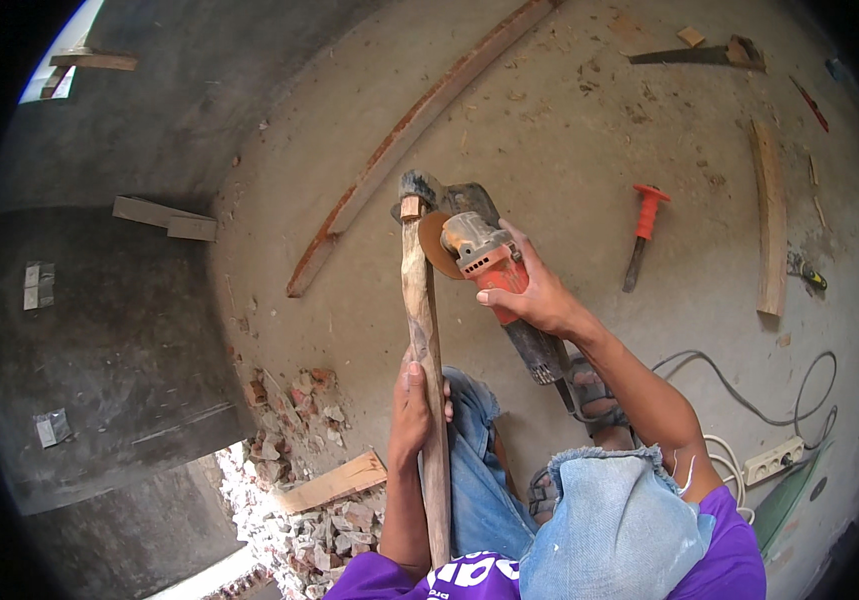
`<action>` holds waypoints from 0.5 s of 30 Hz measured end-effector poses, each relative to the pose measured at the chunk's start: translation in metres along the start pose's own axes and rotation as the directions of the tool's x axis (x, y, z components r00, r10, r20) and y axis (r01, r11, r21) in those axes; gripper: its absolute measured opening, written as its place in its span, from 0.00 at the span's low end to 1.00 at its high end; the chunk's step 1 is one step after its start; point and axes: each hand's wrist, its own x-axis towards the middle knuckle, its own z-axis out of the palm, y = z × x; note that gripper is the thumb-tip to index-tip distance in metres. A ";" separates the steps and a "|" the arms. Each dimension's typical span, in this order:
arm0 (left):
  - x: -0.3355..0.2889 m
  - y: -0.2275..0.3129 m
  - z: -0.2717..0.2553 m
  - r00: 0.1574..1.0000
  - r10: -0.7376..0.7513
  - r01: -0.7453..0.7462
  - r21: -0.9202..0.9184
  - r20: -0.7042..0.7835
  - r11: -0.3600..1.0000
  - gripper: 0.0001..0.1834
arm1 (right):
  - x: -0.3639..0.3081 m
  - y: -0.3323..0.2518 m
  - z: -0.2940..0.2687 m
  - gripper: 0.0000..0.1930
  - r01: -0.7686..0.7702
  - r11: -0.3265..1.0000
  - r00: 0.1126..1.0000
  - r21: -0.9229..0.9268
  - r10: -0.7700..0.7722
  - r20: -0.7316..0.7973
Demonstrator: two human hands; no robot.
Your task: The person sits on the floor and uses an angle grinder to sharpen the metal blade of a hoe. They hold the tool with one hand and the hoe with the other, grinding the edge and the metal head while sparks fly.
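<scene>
My left hand [412, 405] is wrapped round a long wooden tool handle [435, 450], which runs upright through the picture from my chest. At its far end sits a dark metal head [417, 186]; what kind of tool it is I cannot tell. My right hand [541, 297] grips a red and grey angle grinder [499, 275]. Its brown disc [435, 245] is at the handle's side, just below the head; whether they touch is unclear. A dark shape [471, 203] behind the grinder is partly hidden.
A long timber [399, 150] lies beyond the handle. To the right are a red-gripped chisel [641, 230], a wooden plank [767, 220], a handsaw [699, 55] and a power strip [774, 460] with cables. Brick rubble [324, 530] and a board [334, 482] lie at lower left.
</scene>
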 end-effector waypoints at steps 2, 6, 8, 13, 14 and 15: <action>-0.001 0.002 0.003 1.000 0.006 -0.006 0.004 -0.010 1.000 0.30 | -0.001 0.001 0.001 0.59 0.004 1.000 1.000 -0.009 -0.004 0.008; -0.001 0.002 0.002 1.000 -0.014 0.014 0.008 -0.017 1.000 0.35 | -0.014 -0.008 0.002 0.59 0.019 0.999 0.999 -0.033 -0.017 0.050; -0.001 0.001 0.000 1.000 -0.006 0.006 -0.004 -0.011 1.000 0.34 | -0.027 -0.009 0.005 0.59 0.065 0.996 0.995 -0.057 -0.060 0.086; -0.002 0.002 0.003 1.000 0.005 -0.005 -0.011 -0.026 1.000 0.28 | -0.021 -0.016 0.009 0.59 0.038 0.999 0.997 0.013 -0.039 0.069; -0.001 0.003 0.005 1.000 0.007 -0.007 -0.003 -0.021 1.000 0.28 | -0.014 -0.015 0.008 0.60 0.048 0.999 0.998 0.025 -0.049 0.039; -0.001 0.004 0.006 1.000 0.009 -0.009 0.006 -0.015 1.000 0.27 | -0.009 -0.014 0.007 0.60 0.031 0.999 0.999 0.024 -0.032 0.029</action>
